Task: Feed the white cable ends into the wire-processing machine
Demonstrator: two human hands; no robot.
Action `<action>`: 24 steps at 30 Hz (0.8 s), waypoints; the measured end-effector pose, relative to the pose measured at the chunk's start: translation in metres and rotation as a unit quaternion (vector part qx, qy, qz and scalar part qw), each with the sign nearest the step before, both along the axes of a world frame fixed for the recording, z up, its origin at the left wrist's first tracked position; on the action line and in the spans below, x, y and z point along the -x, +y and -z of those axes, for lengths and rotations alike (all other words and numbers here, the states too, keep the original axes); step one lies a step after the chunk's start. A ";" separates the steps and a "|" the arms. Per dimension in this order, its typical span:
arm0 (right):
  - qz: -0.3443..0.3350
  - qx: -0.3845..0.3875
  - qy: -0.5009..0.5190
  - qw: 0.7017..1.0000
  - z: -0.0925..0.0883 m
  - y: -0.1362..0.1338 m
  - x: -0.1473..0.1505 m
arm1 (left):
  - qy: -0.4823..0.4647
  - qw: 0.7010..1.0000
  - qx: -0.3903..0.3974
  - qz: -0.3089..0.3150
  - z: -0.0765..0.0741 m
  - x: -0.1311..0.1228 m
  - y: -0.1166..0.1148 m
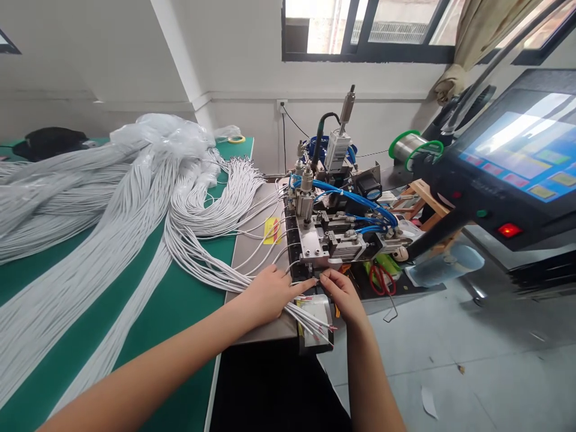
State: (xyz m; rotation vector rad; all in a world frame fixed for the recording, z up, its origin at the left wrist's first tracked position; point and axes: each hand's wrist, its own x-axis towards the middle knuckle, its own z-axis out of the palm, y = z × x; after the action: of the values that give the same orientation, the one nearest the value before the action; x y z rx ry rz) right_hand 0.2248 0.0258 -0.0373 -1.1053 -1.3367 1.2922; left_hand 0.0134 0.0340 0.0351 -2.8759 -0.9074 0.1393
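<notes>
My left hand [270, 294] lies over a bunch of white cables [308, 321] and is closed around them, its index finger reaching toward the machine's front edge. Their stripped ends, with reddish wires showing, stick out past the palm. My right hand [341, 293] is closed in a pinch, thumb and index fingertip meeting beside the left index finger. What sits between those fingertips is too small to make out. Just beyond both hands stands a benchtop machine [310, 240] with metal clamps, air cylinders and blue tubes. Several single cables run into its left side.
Large bundles of white cable [135, 198] cover the green table [193, 342] at left. A control screen [517, 156] juts in at right, near a solder wire spool [411, 150]. Red-handled scissors [381, 280] and a clear plastic container [447, 267] are right of the machine.
</notes>
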 end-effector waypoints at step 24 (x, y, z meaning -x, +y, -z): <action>0.081 -0.047 -0.102 0.990 -0.019 -0.015 0.002 | -0.281 0.949 -0.130 -0.055 0.019 0.008 -0.011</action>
State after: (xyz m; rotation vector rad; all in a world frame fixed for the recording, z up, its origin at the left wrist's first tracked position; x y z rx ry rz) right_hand 0.2228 0.0103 -0.0187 -1.2776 -1.4105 1.0095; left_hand 0.0054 0.0231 0.0162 -2.6411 -1.0689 -0.7668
